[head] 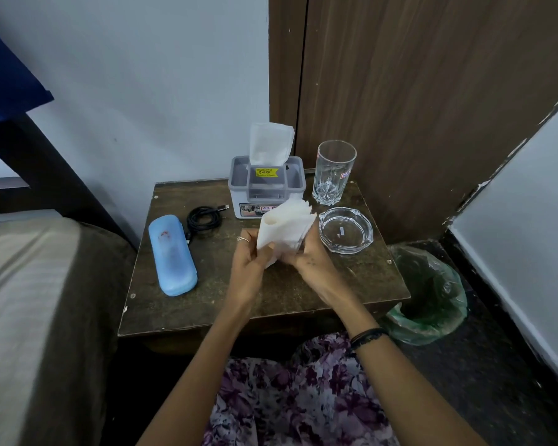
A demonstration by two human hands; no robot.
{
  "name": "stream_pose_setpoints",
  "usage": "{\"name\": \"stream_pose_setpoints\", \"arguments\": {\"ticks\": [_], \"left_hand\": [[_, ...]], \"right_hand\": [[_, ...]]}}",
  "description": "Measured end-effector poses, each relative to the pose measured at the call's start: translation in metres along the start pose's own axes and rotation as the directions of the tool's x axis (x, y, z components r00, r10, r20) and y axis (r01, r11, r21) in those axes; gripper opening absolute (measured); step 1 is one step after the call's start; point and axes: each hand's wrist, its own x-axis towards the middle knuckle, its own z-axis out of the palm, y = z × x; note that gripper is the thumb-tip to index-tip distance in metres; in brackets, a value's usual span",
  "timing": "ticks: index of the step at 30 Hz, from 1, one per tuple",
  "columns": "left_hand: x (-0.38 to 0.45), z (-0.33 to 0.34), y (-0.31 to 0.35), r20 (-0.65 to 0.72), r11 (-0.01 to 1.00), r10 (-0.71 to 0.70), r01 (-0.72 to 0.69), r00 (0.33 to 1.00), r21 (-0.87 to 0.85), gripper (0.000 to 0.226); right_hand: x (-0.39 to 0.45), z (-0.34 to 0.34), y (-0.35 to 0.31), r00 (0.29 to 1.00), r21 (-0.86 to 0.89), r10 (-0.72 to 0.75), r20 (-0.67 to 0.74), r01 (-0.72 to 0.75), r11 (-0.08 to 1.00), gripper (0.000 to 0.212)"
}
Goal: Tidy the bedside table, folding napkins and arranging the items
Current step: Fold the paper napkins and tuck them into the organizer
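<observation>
From the head view I see my left hand (250, 265) and right hand (306, 262) both pinching the napkins (285, 228), fingers curled round the lower edge, above the table (271, 294) middle. The napkins hide my fingertips and part of the dispenser (266, 185) behind.

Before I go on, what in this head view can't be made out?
- Napkins: count unclear, layers overlap; lower edges behind both hands.
- Right hand fingers: hidden behind the napkins.
- Holder front label: too small, partly behind the napkins.
- Bin contents: dark inside.
</observation>
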Motion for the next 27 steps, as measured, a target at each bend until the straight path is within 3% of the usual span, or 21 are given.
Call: {"name": "stream_pose_setpoints", "arguments": {"ticks": [5, 8, 11, 15, 19, 27], "left_hand": [[0.005, 0.0, -0.006, 0.029, 0.999, -0.045, 0.045, 0.999, 0.001, 0.037], [0.012, 0.0, -0.004, 0.078, 0.995, -0.08, 0.075, 0.994, 0.065, 0.04], [0.02, -0.005, -0.003, 0.012, 0.995, -0.078, 0.077, 0.997, 0.058, 0.037], [0.016, -0.005, -0.008, 0.038, 0.993, -0.072, 0.068, 0.997, 0.098, 0.04], [0.021, -0.009, -0.012, -0.029, 0.99, -0.085, 0.087, 0.996, 0.114, 0.049], [0.017, -0.01, -0.022, 0.028, 0.977, -0.102, 0.095, 0.994, 0.192, 0.044]], "right_hand": [[0.003, 0.003, 0.002, 1.0, -0.037, -0.003, -0.021, 0.003, 0.999, 0.073], [0.004, 0.004, 0.004, 0.999, -0.092, -0.008, 0.04, 0.012, 0.996, 0.072], [0.005, 0.002, 0.006, 1.0, -0.139, -0.01, -0.013, 0.008, 0.99, 0.07], [0.002, 0.004, 0.011, 0.997, -0.151, 0.018, 0.075, -0.007, 0.988, 0.062], [0.005, 0.001, 0.011, 1.0, -0.129, 0.025, 0.008, -0.023, 0.991, 0.05], [0.004, 0.004, 0.02, 0.998, -0.415, -0.024, 0.053, 0.044, 0.909, 0.046]]}}
